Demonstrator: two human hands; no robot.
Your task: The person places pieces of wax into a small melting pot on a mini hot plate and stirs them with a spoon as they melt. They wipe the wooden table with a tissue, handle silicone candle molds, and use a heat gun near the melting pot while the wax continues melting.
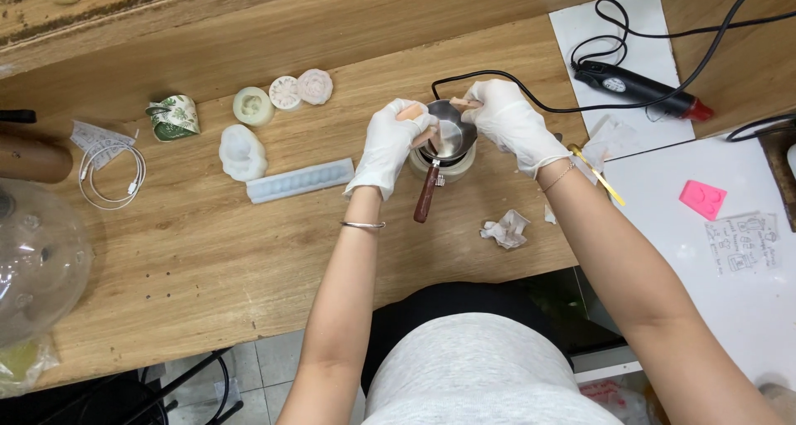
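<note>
Both hands wear white gloves and meet over a small metal pot near the middle of the wooden surface. The pot sits on a little round warmer, and its brown handle points to 6 o'clock. The left hand, at 9 o'clock from the pot, is curled around a peach-colored piece. The right hand, at 3 o'clock, pinches a small peach bit at the pot's rim. At 9 o'clock, well apart, lie white molds and a long clear mold. A crumpled paper lies at 4 o'clock. A black heat tool rests at 2 o'clock.
</note>
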